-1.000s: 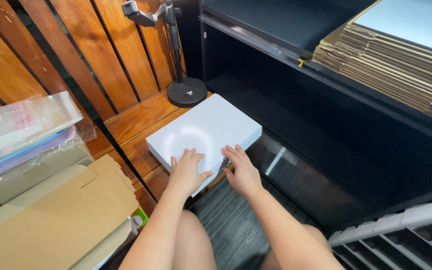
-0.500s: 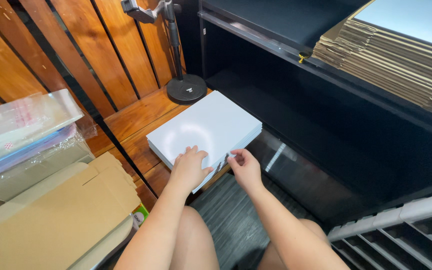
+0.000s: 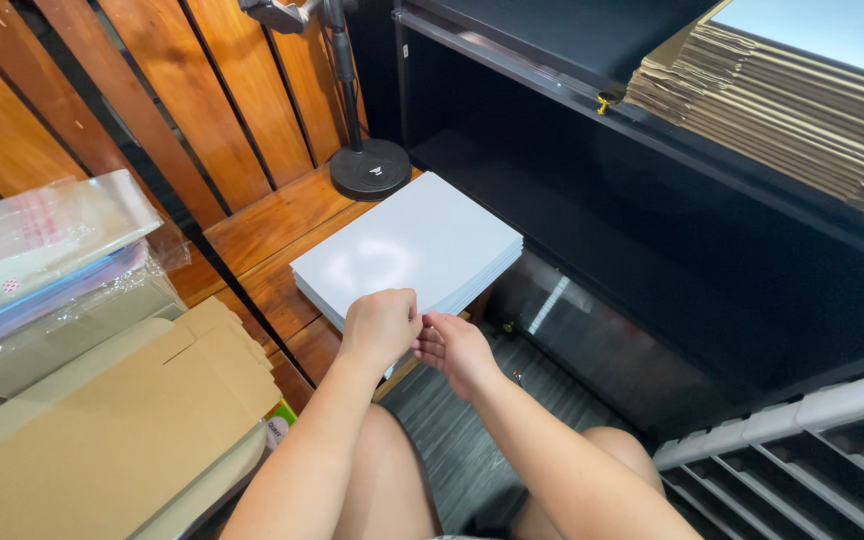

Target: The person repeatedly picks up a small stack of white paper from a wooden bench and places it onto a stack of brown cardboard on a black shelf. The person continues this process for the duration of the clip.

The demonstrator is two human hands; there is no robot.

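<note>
Nearest the camera, bare knees and two forearms reach forward over a grey floor. Left hand is curled over the near edge of the white sheet stack, fingers bent down on the top sheets, looks like a pinch grip on that edge. Right hand sits just beside it, fingers half curled toward the same edge; cannot tell if it actually grips a sheet or only touches (thumb side hidden). The stack lies flat on the wooden ledge, near corner overhanging toward the knees, sheets slightly fanned at the front edge. Judging from this, the work is at an early point: stack whole, nothing lifted clear, hands only getting purchase on the top sheets. To the left, flat cardboard and clear plastic sleeves, untouched. Further back, a round black stand base just beyond the stack, then a dark shelf unit with a pile of folded cardboard on top.
</note>
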